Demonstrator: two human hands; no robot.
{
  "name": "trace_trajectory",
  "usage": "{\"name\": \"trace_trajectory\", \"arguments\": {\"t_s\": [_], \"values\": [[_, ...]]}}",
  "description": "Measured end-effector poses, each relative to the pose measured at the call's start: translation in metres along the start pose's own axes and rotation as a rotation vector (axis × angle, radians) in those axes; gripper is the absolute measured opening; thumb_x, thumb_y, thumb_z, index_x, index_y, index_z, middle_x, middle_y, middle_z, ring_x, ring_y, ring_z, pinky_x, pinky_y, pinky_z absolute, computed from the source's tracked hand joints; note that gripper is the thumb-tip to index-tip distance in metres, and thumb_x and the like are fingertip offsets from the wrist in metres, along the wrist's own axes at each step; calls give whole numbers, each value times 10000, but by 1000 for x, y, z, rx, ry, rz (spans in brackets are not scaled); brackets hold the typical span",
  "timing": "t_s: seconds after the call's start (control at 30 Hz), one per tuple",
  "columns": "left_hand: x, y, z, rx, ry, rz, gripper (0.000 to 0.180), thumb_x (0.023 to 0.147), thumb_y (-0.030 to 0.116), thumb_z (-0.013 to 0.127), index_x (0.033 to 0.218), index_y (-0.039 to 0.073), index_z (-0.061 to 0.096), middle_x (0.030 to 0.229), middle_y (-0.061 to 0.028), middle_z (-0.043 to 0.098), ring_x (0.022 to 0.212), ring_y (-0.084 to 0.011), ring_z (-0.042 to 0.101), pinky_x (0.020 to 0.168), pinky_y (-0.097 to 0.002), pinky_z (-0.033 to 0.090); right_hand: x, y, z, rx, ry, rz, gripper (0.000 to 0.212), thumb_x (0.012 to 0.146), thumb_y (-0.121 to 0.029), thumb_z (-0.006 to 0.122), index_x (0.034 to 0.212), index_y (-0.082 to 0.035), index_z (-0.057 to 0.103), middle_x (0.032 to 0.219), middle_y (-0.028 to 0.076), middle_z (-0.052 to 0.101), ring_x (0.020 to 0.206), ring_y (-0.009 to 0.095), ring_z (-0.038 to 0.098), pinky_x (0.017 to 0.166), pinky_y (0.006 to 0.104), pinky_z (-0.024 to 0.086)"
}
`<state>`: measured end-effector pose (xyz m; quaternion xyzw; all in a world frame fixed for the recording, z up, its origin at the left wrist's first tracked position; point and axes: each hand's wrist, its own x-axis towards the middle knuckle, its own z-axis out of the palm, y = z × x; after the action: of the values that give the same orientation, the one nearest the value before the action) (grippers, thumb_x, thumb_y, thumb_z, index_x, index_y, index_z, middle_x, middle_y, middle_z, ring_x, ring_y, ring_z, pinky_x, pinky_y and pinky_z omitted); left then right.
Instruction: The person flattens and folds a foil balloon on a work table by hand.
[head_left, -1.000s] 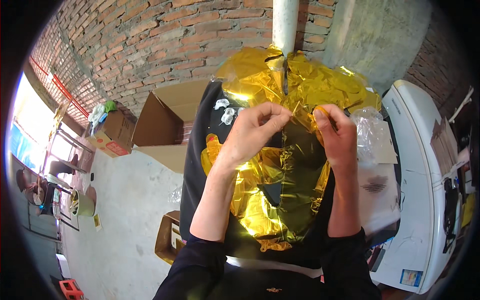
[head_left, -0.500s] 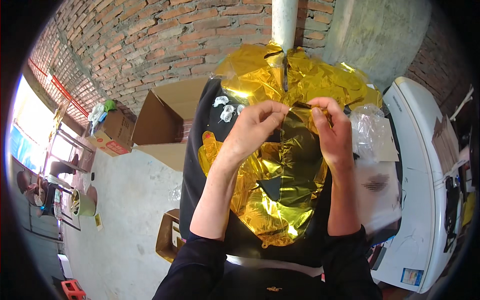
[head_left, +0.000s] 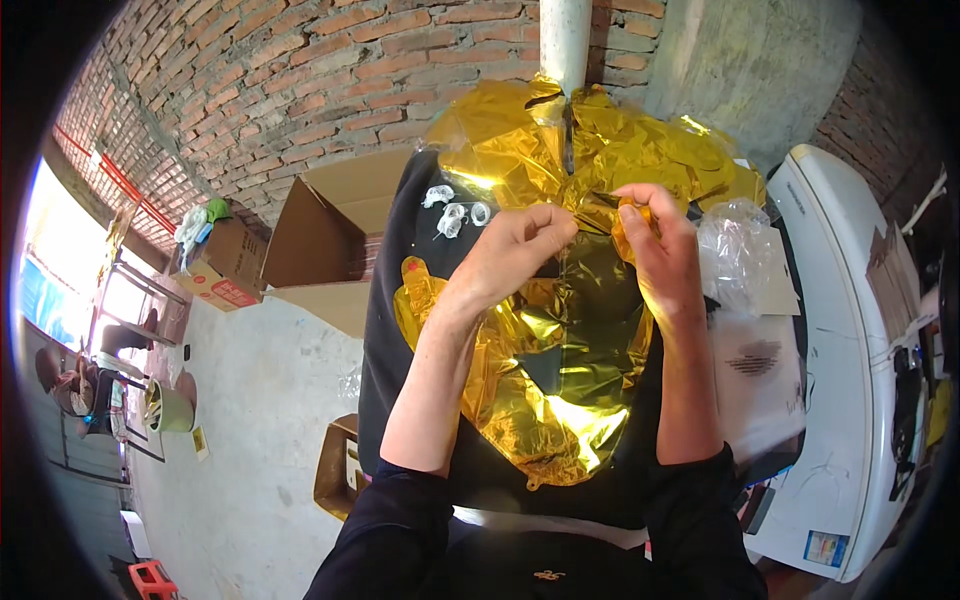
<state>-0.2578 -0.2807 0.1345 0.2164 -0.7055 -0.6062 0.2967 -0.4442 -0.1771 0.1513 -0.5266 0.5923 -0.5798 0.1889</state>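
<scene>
A gold foil balloon, flat and creased, lies across the black-covered table in front of me. At its far end, my left hand pinches the foil edge between thumb and fingertips. Just to the right, my right hand grips a folded bit of the same foil, thumb against bent fingers. More gold foil balloons are heaped beyond my hands, touching the far end of this one. Small clear crumpled plastic pieces lie to the left of the heap.
A clear plastic bag and a white sheet lie at the right, beside a white appliance. Open cardboard boxes stand left of the table. A white pipe rises before the brick wall. Another person is far left.
My right hand has turned slightly and drawn foil up around its fingers. My left hand has stayed nearly in place, its pinch a little lower.
</scene>
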Motion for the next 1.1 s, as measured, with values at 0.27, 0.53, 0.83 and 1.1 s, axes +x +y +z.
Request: {"name": "trace_trajectory", "arguments": {"t_s": [0.27, 0.53, 0.83, 1.1], "values": [[4, -1, 5, -19, 101, 11, 246, 1055, 264, 676, 1003, 28, 722, 870, 62, 623, 795, -53, 523, 743, -240, 447, 0, 6, 2, -47, 22, -37, 178, 1046, -112, 616, 1199, -31, 657, 872, -20, 620, 769, 49, 556, 686, 225, 466], [5, -23, 6, 92, 229, 54, 288, 1049, 260, 678, 1174, 3, 709, 943, 11, 680, 838, -71, 584, 773, -240, 480, 9, 30, 12, -321, 152, -163, 185, 1009, -109, 636, 1170, -20, 659, 884, 122, 682, 772, 165, 644, 717, 322, 520], [-66, -54, 55, 931, -133, 170, 727, 951, 576, 666, 1501, 122, 526, 1524, -211, 484, 1470, -448, 379, 1188, -634, 284, 25, 168, -13, -470, 185, -68, 220, 955, -121, 666, 1151, -21, 666, 995, 238, 728, 971, 398, 722, 824, 415, 560], [-173, -72, 101, 1179, -400, 164, 912, 920, 812, 490, 1633, 251, 393, 1717, -196, 223, 1595, -471, 89, 1214, -751, 67, 2, 186, -33, -593, 238, 0, 169, 961, -114, 641, 1111, -45, 673, 979, 241, 725, 963, 439, 707, 821, 453, 566]]}}
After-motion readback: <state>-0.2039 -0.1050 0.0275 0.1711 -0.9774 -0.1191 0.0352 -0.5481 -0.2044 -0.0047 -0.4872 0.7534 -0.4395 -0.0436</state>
